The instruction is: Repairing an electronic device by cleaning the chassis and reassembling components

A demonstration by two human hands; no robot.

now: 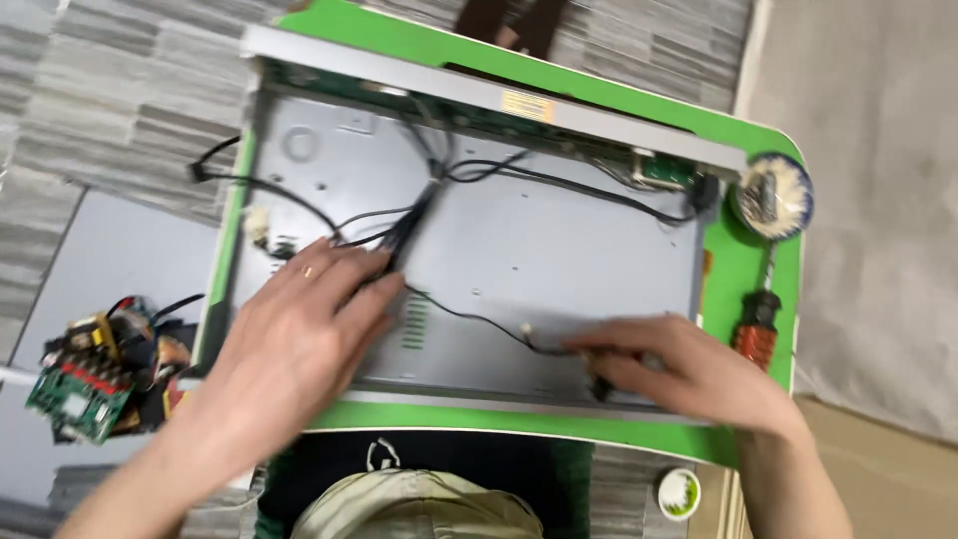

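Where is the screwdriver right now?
In the head view, the screwdriver lies on the green table at the right, beside the open metal chassis, beyond the right hand.

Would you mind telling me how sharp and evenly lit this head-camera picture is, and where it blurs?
Head view: lighting is soft and even, no harsh shadows or glare on the grey metal chassis. Motion blur smears the left hand and right hand, the black wires and the circuit board at the left edge. The red-handled screwdriver is also soft; nothing is truly crisp.
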